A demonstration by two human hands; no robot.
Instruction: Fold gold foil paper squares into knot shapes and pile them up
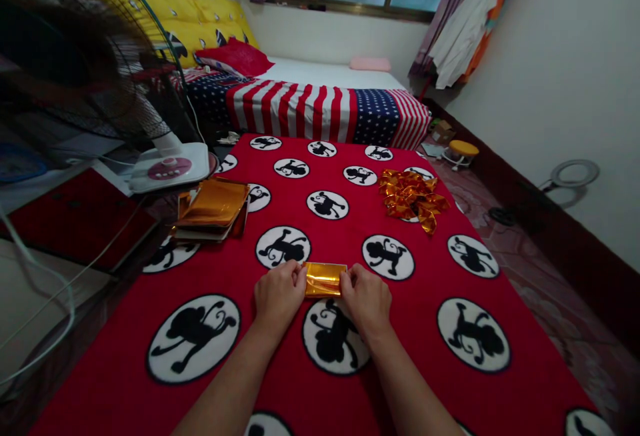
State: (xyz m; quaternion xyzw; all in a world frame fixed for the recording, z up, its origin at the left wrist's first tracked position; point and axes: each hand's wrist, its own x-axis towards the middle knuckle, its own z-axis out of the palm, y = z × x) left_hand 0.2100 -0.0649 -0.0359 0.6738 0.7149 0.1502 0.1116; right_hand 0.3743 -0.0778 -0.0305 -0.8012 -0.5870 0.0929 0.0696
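Between my two hands is a small rectangle of shiny gold foil paper (325, 279), with a thin pale edge along its far side. My left hand (281, 291) pinches its left end, thumb against fingers. At the right end my right hand (367, 296) has a matching pinch. Ahead and to the left lies a stack of gold foil sheets (215, 203). Farther off on the right is a heap of folded gold foil pieces (410, 195). All of these rest on a red cloth (330, 239) printed with black monkeys in white ovals.
A fan (170, 163) stands on the left, its cage reaching over the side. Cords (65, 289) hang below it. Behind the cloth is a bed with a stars-and-stripes cover (310, 109). A yellow stool (463, 149) sits on the floor at right, along the wall.
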